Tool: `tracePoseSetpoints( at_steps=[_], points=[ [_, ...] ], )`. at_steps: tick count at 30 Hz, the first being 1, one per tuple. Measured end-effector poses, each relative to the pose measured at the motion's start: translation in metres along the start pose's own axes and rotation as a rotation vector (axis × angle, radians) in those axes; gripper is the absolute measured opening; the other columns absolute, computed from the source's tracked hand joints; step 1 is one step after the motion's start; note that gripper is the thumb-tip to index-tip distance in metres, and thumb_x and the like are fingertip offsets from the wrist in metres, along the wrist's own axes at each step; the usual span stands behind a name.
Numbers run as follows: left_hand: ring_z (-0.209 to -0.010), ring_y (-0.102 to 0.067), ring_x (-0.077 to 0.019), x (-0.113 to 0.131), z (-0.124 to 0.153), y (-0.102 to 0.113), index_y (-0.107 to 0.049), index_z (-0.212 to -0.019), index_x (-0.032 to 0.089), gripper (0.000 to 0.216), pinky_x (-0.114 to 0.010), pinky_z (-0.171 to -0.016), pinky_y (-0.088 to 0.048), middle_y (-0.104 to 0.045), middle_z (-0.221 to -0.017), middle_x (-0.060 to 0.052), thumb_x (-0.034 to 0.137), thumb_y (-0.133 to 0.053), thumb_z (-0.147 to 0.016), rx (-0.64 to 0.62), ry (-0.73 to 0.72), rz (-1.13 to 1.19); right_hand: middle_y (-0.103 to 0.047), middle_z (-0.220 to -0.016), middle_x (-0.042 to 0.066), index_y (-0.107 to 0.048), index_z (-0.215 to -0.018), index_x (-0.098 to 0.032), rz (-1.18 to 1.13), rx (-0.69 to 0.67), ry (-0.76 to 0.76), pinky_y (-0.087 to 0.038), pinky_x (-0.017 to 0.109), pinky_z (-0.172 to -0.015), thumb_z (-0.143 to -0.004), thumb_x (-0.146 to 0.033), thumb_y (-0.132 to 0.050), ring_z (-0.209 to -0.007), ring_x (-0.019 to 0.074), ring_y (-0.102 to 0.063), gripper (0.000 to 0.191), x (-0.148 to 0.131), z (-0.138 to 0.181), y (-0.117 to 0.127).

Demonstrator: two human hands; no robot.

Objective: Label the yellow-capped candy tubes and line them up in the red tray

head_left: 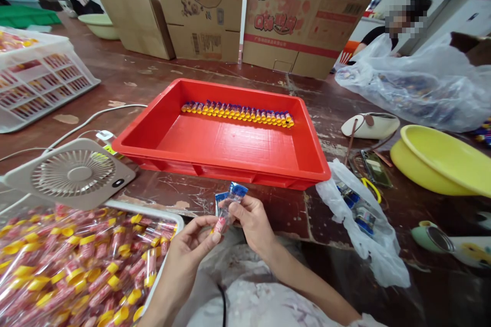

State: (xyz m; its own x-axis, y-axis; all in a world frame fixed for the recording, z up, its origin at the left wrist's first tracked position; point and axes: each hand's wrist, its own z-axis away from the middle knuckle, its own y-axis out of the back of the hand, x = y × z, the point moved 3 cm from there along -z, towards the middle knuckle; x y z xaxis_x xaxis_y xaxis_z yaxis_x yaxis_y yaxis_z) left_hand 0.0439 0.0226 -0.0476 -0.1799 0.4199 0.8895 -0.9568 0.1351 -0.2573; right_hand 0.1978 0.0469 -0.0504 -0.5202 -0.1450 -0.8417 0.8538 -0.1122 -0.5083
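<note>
In front of my lap my two hands meet over small clear candy tubes with pink contents and blue crimped wrapper tops. Two blue tops show side by side. My left hand pinches the lower pink part between thumb and fingers. Higher up, the thumb and fingers of my right hand are closed on the clear part just below a blue top. Beyond my hands lies a red tray, with a row of similar blue-topped, yellow-ended candy tubes along its far side.
A white crate full of pink tubes with yellow caps is at lower left, beside a fan. Rightward are a plastic bag, a phone, a pouch and a yellow basin. Cardboard boxes and a person stand behind.
</note>
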Motion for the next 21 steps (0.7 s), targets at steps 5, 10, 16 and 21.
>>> tracePoseSetpoints(
  at_steps=[5, 10, 16, 21],
  points=[
    [-0.092, -0.068, -0.0166, 0.003, -0.003, -0.001, -0.069, -0.104, 0.025, 0.036, -0.023, -0.079, -0.055, -0.072, -0.098, -0.001, 0.027, -0.084, -0.072, 0.049, -0.089, 0.078, -0.07, -0.072, 0.003, -0.079, -0.088, -0.017, 0.085, -0.113, 0.023, -0.047, 0.027, -0.063, -0.077, -0.048, -0.077, -0.061, 0.0142, -0.058, 0.033, 0.007, 0.005, -0.007],
    [-0.093, -0.07, -0.0164, 0.013, -0.004, -0.002, -0.072, -0.108, 0.026, 0.038, -0.024, -0.087, -0.055, -0.075, -0.106, -0.003, 0.025, -0.084, -0.072, -0.008, -0.096, 0.094, -0.073, -0.084, 0.002, -0.077, -0.095, -0.02, 0.05, -0.102, 0.008, -0.049, 0.027, -0.074, -0.076, -0.04, -0.08, -0.074, 0.0157, -0.063, 0.028, 0.01, 0.007, -0.009],
    [-0.095, -0.072, -0.0202, 0.016, -0.005, 0.0, -0.078, -0.106, 0.022, 0.036, -0.022, -0.08, -0.058, -0.078, -0.11, -0.008, 0.029, -0.084, -0.072, 0.048, -0.07, 0.09, -0.068, -0.077, 0.001, -0.075, -0.091, -0.02, -0.09, -0.098, -0.066, -0.046, 0.024, -0.062, -0.072, -0.042, -0.083, -0.064, 0.0128, -0.057, 0.031, 0.011, 0.006, -0.012],
    [-0.072, -0.071, -0.0148, 0.01, -0.01, -0.003, -0.082, -0.092, 0.019, 0.031, -0.02, -0.067, -0.059, -0.08, -0.101, -0.009, 0.029, -0.089, -0.063, 0.18, -0.083, 0.156, -0.068, -0.079, 0.001, -0.075, -0.093, -0.019, -0.122, -0.099, -0.073, -0.047, 0.024, -0.063, -0.073, -0.038, -0.083, -0.065, 0.0126, -0.056, 0.029, 0.015, 0.009, -0.017]
  ],
)
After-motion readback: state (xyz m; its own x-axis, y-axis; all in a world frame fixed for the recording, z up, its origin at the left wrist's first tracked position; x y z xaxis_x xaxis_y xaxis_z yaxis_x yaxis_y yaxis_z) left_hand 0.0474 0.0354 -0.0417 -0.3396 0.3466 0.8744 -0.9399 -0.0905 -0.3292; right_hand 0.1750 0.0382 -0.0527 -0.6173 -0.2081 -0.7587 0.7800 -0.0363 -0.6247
